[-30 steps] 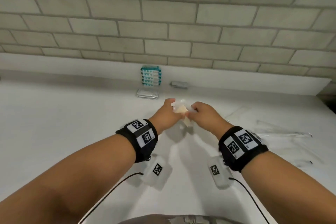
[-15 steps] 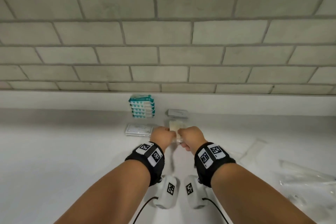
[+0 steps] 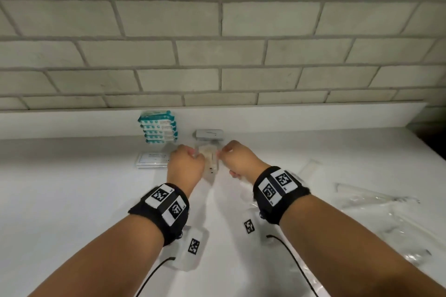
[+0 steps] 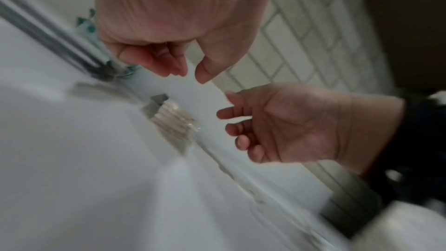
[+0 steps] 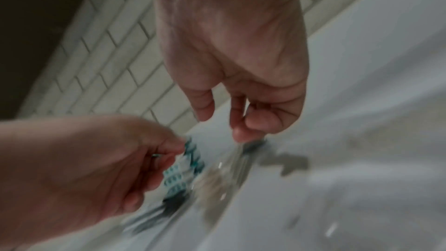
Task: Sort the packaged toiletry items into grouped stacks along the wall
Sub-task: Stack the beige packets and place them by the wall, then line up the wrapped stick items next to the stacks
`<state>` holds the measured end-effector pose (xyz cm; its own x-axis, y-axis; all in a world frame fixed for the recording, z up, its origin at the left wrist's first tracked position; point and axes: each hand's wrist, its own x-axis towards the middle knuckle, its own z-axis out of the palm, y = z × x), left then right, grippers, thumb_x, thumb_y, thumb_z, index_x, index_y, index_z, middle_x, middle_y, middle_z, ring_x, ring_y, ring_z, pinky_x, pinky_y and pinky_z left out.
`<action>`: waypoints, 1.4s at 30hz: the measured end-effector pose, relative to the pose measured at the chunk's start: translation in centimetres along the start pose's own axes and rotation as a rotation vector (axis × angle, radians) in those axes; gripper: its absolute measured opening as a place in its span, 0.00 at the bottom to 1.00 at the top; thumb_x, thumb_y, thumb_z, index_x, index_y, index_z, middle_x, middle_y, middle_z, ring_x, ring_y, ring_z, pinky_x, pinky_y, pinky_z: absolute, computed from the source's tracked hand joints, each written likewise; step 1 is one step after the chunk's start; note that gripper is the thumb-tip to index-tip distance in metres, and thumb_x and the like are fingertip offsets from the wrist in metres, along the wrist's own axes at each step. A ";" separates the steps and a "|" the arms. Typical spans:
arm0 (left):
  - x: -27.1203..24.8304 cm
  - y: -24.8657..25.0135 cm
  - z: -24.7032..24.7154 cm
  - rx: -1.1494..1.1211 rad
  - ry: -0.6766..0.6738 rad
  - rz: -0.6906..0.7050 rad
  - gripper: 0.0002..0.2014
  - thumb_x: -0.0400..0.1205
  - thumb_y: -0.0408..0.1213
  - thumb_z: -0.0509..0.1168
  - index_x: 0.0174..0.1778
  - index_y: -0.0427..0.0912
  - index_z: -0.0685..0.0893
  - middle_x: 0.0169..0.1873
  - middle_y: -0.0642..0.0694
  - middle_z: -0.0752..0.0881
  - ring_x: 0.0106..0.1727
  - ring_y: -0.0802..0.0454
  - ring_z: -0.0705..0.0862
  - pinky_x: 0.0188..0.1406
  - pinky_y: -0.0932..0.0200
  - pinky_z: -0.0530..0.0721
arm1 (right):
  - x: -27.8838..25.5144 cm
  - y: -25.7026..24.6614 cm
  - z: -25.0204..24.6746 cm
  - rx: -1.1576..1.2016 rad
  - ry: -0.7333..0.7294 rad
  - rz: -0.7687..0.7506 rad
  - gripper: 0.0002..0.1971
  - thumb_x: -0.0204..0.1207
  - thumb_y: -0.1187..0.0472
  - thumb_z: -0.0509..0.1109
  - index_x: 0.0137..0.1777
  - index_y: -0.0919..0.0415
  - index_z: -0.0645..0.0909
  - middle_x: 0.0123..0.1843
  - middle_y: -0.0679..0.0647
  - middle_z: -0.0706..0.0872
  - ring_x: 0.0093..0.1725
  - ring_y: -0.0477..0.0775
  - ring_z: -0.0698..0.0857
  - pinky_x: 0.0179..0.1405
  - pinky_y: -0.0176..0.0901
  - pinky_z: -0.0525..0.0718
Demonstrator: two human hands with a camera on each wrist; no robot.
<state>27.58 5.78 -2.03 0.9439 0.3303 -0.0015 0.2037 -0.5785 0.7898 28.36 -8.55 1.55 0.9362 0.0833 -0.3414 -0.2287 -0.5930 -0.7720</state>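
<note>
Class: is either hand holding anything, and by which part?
Nothing is held: the left hand and right hand hang empty near the clear packet on the counter.

White counter point(image 3: 72, 200) bears teal packs point(image 3: 158, 130), possibly 5, stacked.

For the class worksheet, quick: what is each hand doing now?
Left hand: open, holding nothing.
Right hand: open, holding nothing.
</note>
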 end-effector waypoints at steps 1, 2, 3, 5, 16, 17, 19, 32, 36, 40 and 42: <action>-1.2 0.4 -0.4 -0.024 -0.010 0.044 0.06 0.78 0.35 0.64 0.48 0.38 0.82 0.47 0.43 0.84 0.48 0.44 0.83 0.49 0.57 0.79 | -0.9 0.3 -1.4 -0.051 0.001 -0.034 0.14 0.80 0.54 0.63 0.61 0.62 0.76 0.44 0.59 0.84 0.37 0.59 0.83 0.34 0.44 0.79; -2.4 0.8 -0.7 -0.038 -0.055 0.068 0.04 0.79 0.35 0.63 0.45 0.41 0.82 0.43 0.45 0.84 0.46 0.45 0.84 0.47 0.56 0.80 | -1.6 0.7 -2.9 -0.143 0.004 -0.047 0.15 0.81 0.55 0.63 0.62 0.63 0.78 0.50 0.61 0.86 0.46 0.62 0.85 0.44 0.47 0.80; -3.5 1.3 -0.9 -0.033 -0.129 0.076 0.04 0.79 0.36 0.62 0.44 0.43 0.82 0.42 0.46 0.85 0.45 0.46 0.84 0.45 0.57 0.80 | -2.3 1.5 -4.3 -0.276 0.002 -0.043 0.16 0.82 0.55 0.62 0.64 0.63 0.79 0.57 0.61 0.86 0.55 0.63 0.85 0.52 0.48 0.80; -5.6 2.3 -0.6 0.019 -0.317 0.075 0.07 0.79 0.40 0.63 0.51 0.45 0.82 0.49 0.46 0.85 0.48 0.47 0.84 0.47 0.58 0.80 | -4.1 3.7 -6.5 -0.575 -0.035 0.033 0.18 0.83 0.55 0.59 0.66 0.62 0.80 0.64 0.59 0.84 0.64 0.62 0.82 0.62 0.50 0.79; -16.3 3.0 2.4 0.774 -0.722 0.454 0.28 0.81 0.43 0.61 0.79 0.56 0.66 0.73 0.45 0.69 0.74 0.41 0.68 0.71 0.45 0.72 | -17.2 11.7 -9.1 -0.418 -0.070 -0.052 0.18 0.84 0.58 0.61 0.73 0.48 0.77 0.74 0.44 0.78 0.69 0.49 0.79 0.60 0.35 0.73; -16.9 2.8 2.1 0.789 -0.672 0.467 0.27 0.81 0.44 0.61 0.78 0.55 0.68 0.71 0.46 0.70 0.72 0.42 0.69 0.70 0.47 0.73 | -18.0 12.5 -9.8 -0.415 -0.029 -0.059 0.17 0.84 0.59 0.61 0.72 0.48 0.78 0.73 0.45 0.79 0.69 0.49 0.79 0.61 0.35 0.73; -17.9 2.2 1.7 0.806 -0.607 0.477 0.25 0.80 0.46 0.62 0.74 0.53 0.70 0.68 0.46 0.73 0.68 0.43 0.72 0.66 0.49 0.73 | -19.4 14.0 -11.3 -0.442 0.043 -0.064 0.16 0.83 0.60 0.63 0.69 0.49 0.81 0.70 0.45 0.82 0.69 0.49 0.80 0.62 0.35 0.72; -23.2 1.9 1.7 0.784 -0.425 0.188 0.18 0.81 0.51 0.62 0.61 0.44 0.76 0.59 0.44 0.76 0.62 0.43 0.76 0.61 0.49 0.79 | -22.8 19.9 -10.8 -0.967 -0.043 -0.218 0.25 0.72 0.44 0.71 0.69 0.45 0.72 0.65 0.51 0.74 0.66 0.58 0.73 0.61 0.55 0.75; -24.0 2.5 2.5 0.700 -0.429 0.131 0.15 0.79 0.49 0.63 0.54 0.41 0.78 0.50 0.44 0.82 0.52 0.45 0.82 0.52 0.53 0.82 | -23.2 20.4 -11.1 -0.908 -0.124 -0.216 0.33 0.73 0.31 0.59 0.75 0.44 0.67 0.72 0.53 0.70 0.71 0.59 0.69 0.67 0.60 0.70; -25.0 3.4 3.1 0.606 -0.428 0.048 0.11 0.78 0.46 0.66 0.48 0.41 0.81 0.45 0.46 0.85 0.48 0.46 0.84 0.48 0.55 0.83 | -23.7 20.6 -12.2 -0.899 -0.109 -0.259 0.18 0.80 0.49 0.64 0.68 0.51 0.74 0.66 0.54 0.71 0.65 0.59 0.72 0.64 0.54 0.73; -25.4 3.7 3.4 0.518 -0.381 0.039 0.07 0.78 0.42 0.64 0.44 0.43 0.77 0.42 0.46 0.84 0.43 0.48 0.83 0.40 0.56 0.79 | -23.8 20.6 -12.3 -0.955 -0.069 -0.339 0.09 0.78 0.59 0.63 0.57 0.55 0.76 0.59 0.54 0.74 0.59 0.59 0.72 0.59 0.51 0.72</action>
<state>5.23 -7.29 -1.18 0.9599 0.0688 -0.2716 0.1765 -0.9014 0.3954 4.66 -32.60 0.36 0.8879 0.3941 -0.2372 0.3830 -0.9190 -0.0932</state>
